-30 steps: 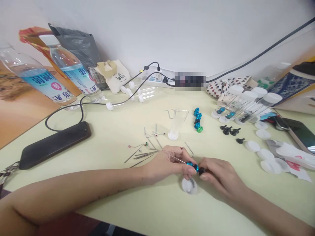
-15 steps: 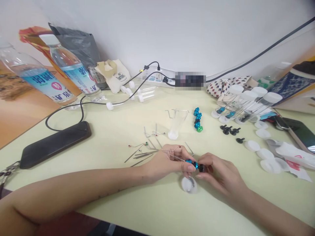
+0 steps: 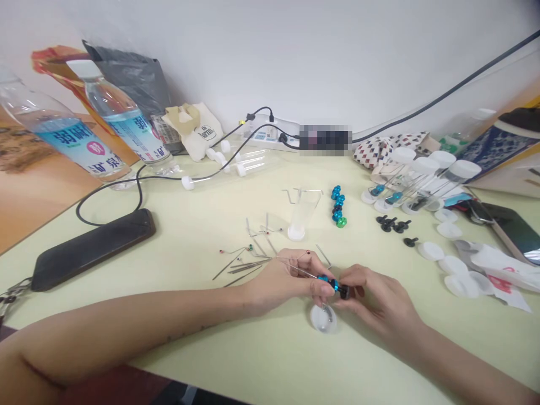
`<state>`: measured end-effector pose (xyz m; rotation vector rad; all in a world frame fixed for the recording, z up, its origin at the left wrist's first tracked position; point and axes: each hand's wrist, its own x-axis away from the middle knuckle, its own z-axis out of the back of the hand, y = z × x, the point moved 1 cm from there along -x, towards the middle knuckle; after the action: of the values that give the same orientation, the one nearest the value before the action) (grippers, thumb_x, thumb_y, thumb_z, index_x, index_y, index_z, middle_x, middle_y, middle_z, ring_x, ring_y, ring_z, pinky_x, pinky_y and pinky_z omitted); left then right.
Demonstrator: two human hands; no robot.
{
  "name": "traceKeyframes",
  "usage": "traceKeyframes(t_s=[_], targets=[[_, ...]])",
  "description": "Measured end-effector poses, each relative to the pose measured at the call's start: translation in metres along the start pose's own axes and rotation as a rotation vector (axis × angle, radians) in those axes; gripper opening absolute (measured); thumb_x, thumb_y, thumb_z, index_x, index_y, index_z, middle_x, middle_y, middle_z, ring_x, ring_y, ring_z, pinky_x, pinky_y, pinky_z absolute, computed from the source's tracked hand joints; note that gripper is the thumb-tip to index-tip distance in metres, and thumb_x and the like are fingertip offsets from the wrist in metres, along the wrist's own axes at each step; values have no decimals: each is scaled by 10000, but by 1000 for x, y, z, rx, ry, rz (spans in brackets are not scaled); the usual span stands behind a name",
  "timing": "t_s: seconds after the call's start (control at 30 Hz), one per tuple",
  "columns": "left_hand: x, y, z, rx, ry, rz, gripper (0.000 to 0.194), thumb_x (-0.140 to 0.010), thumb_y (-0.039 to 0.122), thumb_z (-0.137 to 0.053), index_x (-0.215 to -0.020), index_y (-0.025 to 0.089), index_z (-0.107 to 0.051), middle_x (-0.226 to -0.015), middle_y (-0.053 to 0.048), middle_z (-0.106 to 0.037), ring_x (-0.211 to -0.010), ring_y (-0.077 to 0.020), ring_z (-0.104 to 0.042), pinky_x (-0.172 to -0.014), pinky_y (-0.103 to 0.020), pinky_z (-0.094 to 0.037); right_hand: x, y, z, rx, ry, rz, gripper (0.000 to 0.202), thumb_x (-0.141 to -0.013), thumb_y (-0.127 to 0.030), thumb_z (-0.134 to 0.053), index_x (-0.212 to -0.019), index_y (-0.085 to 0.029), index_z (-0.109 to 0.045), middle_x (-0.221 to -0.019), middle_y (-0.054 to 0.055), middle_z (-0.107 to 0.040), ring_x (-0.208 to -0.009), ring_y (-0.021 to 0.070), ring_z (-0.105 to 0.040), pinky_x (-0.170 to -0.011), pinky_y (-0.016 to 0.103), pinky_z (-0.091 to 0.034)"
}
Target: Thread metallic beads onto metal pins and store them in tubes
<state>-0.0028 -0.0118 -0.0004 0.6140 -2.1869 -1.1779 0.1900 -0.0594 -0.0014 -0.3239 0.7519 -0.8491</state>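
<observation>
My left hand [image 3: 301, 278] is closed on a small blue and black metal part [image 3: 328, 281], from which a thin bent wire rod runs back over the fingers. At its right end, my right hand [image 3: 373, 292] pinches the black knob [image 3: 344, 292]. Just below my fingers lies a small white cap [image 3: 323, 319] with small metal bits in it. Several metal rods [image 3: 248, 264], some with coloured tips, are scattered left of my left hand. Beyond the hands a clear tube [image 3: 304, 214] stands on its white cap, with bent wires at its top.
Blue, black and green parts [image 3: 338, 206] form a row behind my hands. Black screws [image 3: 388, 223], white caps [image 3: 462, 284] and capped tubes [image 3: 426, 174] are at the right. A black case [image 3: 95, 247], cable and water bottles [image 3: 130, 124] occupy the left.
</observation>
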Motion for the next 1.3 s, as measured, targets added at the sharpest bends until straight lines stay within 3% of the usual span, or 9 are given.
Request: traceKeyframes(t_s=[0.13,0.3,0.37,0.57,0.73,1.0,1.2,1.3], targets=[[0,-1,0,-14,-3,9,193,-681,201,-782,-830,128,-684,-663,-20,-683,-621,-118,-645,-655,-256,-517,2,3,1,6,-94,-3,279,-981,-384,-371,-807,-204,-494,-620,-5,-559,-502,110,-488,-477,224,-402],[-1,-2,1,7,-10,-24,197,-695,203,-773,-852,127,-681,-691,-24,-687,-615,-111,-637,-646,-255,-517,1,1,-1,-51,23,-11,51,-934,-263,-515,-932,-221,-486,-764,10,-642,-583,104,-573,-491,195,-421],[-1,-1,1,14,-12,-23,190,-692,202,-776,-838,128,-679,-688,-22,-686,-608,-110,-635,-642,-254,-516,0,0,-2,-55,48,4,63,-921,-236,-540,-934,-227,-479,-763,4,-644,-577,100,-566,-481,189,-413],[0,0,1,-14,-10,11,197,-682,211,-785,-829,130,-683,-677,-18,-683,-621,-115,-643,-652,-254,-516,2,3,0,-20,-93,-16,211,-968,-372,-419,-861,-207,-496,-657,-2,-589,-530,110,-518,-494,220,-419],[0,-1,1,3,-14,-10,195,-685,202,-784,-831,130,-677,-687,-22,-684,-619,-114,-643,-659,-262,-521,2,1,-3,-4,12,-10,67,-938,-274,-515,-914,-221,-481,-756,2,-645,-573,93,-558,-485,190,-400],[1,-2,1,-13,-14,0,191,-694,195,-776,-846,127,-683,-674,-18,-676,-631,-118,-648,-659,-259,-522,4,4,0,-16,-116,-30,291,-973,-443,-373,-830,-209,-471,-627,-11,-546,-512,108,-465,-490,224,-385],[0,-1,0,9,-6,-25,170,-688,172,-773,-822,130,-677,-676,-18,-682,-607,-113,-640,-647,-260,-517,1,-1,-3,-57,28,-11,52,-934,-207,-509,-918,-222,-462,-757,-2,-641,-584,89,-563,-496,177,-399],[0,-1,0,13,-8,-18,164,-689,174,-772,-816,129,-678,-679,-18,-682,-609,-114,-642,-646,-260,-518,1,0,-2,-25,15,4,107,-937,-303,-518,-902,-214,-470,-710,-6,-619,-551,92,-523,-497,187,-396]])
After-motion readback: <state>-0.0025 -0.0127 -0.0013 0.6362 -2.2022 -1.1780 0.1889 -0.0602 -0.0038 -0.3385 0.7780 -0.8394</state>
